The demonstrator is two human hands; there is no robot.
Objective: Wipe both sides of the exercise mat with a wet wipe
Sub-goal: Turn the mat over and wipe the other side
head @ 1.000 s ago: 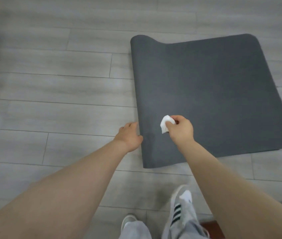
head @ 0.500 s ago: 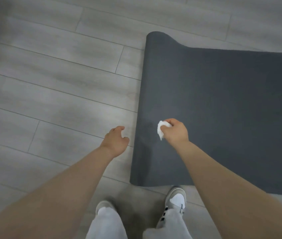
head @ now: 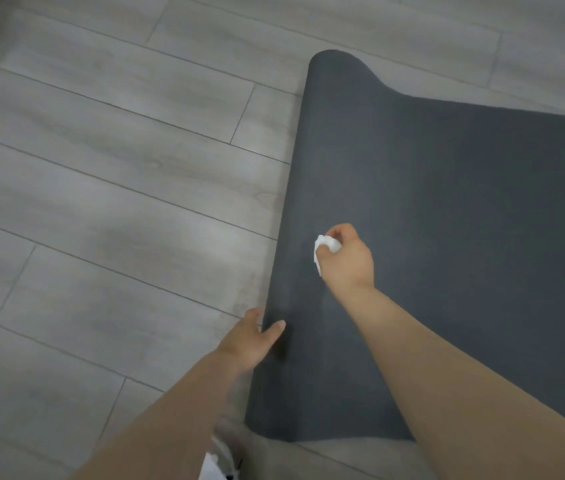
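Observation:
A dark grey exercise mat (head: 447, 202) lies on the floor and fills the right half of the view; its left end curls up as a rolled edge. My right hand (head: 347, 259) hovers over the mat near that left edge, shut on a crumpled white wet wipe (head: 324, 249). My left hand (head: 251, 339) grips the mat's left edge lower down, with the thumb on top of the mat and the fingers at its outer side.
Grey wood-plank floor (head: 118, 202) spreads to the left and beyond the mat. A bit of my white clothing or shoe (head: 218, 469) shows at the bottom edge, close to the mat's near corner.
My left hand has moved from the bare floor onto the mat's left edge and taken hold of it. The view has shifted closer; my right hand still holds the wipe over the mat.

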